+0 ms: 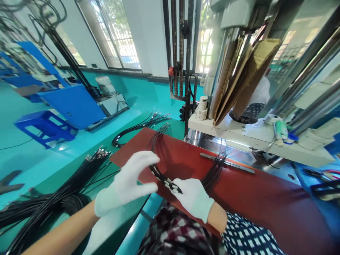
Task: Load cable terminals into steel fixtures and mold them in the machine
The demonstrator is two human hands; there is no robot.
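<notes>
Both my hands wear white gloves. My right hand (191, 198) is closed on a bundle of black cables (159, 174) over the front of the reddish-brown board (239, 198). Pale labels or sleeves show along the bundle beside my fingers. The cables curve away from me, and their thin ends lie toward the board's far left corner. My left hand (127, 180) is open at the left of this bundle, thumb and fingers apart, with nothing seen between them. Another group of black cables (214, 173) lies on the board beyond my right hand, crossing a dark metal strip (239, 167).
A large heap of black cables (63, 187) with metal ends lies on the green surface at left, with another coil (119, 138) behind. A press machine with steel columns and a white plate (228, 131) stands beyond the board. At far left are a blue stool (47, 124) and a dark-gloved hand (10, 182).
</notes>
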